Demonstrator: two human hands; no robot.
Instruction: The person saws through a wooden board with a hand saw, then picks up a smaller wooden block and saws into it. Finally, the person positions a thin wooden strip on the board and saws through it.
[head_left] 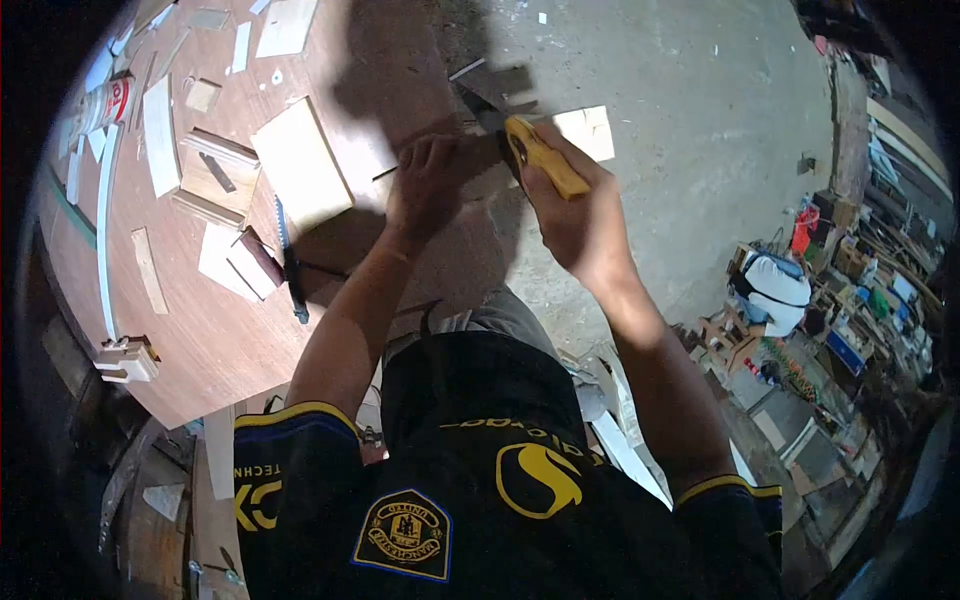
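Note:
My right hand (585, 225) is wrapped round the yellow handle of a handsaw (548, 165), just off the table's right edge. The dark saw blade points away from me toward the upper left, partly lost in shadow. Beside it, my left hand (428, 185) presses down at the table edge with its fingers curled, mostly in shadow. A pale wooden board (590, 132) shows to the right of the saw, jutting out over the floor; the hands and shadow hide its middle. Left of my left hand lies a larger pale wooden panel (300, 165).
The brown tabletop (215, 350) carries several wood offcuts, a grooved wooden piece (220, 175), a dark narrow blade-like tool (290, 260) and a wooden block (128, 360) at the near corner. Concrete floor (700, 130) lies to the right, with piled timber and clutter (850, 300) beyond it.

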